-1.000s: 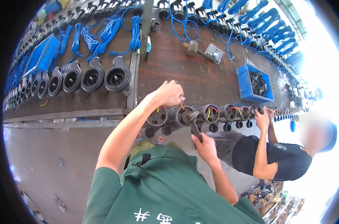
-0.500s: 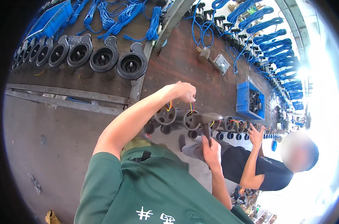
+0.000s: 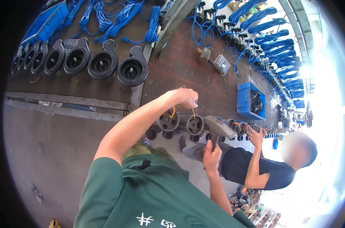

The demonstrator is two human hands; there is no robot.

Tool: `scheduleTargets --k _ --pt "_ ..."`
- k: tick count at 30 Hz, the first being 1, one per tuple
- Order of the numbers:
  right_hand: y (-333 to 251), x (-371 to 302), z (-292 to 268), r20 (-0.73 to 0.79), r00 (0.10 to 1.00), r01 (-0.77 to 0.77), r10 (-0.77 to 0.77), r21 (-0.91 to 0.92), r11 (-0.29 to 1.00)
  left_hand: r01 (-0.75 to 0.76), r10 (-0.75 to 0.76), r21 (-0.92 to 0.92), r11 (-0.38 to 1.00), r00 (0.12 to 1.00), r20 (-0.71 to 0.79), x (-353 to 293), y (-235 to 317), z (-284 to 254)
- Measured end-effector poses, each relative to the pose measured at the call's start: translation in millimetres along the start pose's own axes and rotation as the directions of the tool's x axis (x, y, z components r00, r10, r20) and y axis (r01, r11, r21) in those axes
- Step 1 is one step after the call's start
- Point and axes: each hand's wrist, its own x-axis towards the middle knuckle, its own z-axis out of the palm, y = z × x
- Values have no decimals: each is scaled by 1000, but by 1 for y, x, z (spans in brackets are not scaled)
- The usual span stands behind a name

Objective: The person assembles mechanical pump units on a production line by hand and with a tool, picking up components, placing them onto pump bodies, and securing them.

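Note:
My left hand (image 3: 189, 98) is closed, pinching the coloured wires (image 3: 195, 112) that rise from a round grey motor housing (image 3: 195, 125) at the table's edge. In my right hand (image 3: 211, 156) is a hammer (image 3: 220, 127), gripped by its handle. The hammer's head is tilted, slightly blurred, just right of that housing. Left of it sits a similar holed round housing (image 3: 168, 121) with red and yellow wires. More such parts run in a row to the right, partly behind the hammer.
On the right a co-worker in a black shirt (image 3: 248, 167) handles parts in the row. A blue bin (image 3: 250, 102) of dark parts stands on the brown table, with a mallet (image 3: 205, 54) further back. Black pump casings (image 3: 132, 71) line the left; blue cable bundles (image 3: 152, 24) lie behind.
The hammer's head has swung rightward and tilted, off the edge of the housing. My left hand stays on the wires. The view has shifted slightly.

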Motion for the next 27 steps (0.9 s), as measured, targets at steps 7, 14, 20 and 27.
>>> scheduleTargets --k 7,14,20,27 --pt "-9 16 -4 184 963 -158 198 -211 965 -18 18 -28 999 1000 5 1 -8 0" --pt "55 0 24 98 995 23 -3 -198 980 -2 2 -20 1000 1000 5 3 0 4" --pt "47 18 -7 182 983 6 10 -89 996 27 -25 79 997 999 -29 5 15 6" --pt "77 36 -31 328 942 29 -64 111 993 125 -121 53 991 990 -70 1 31 13"
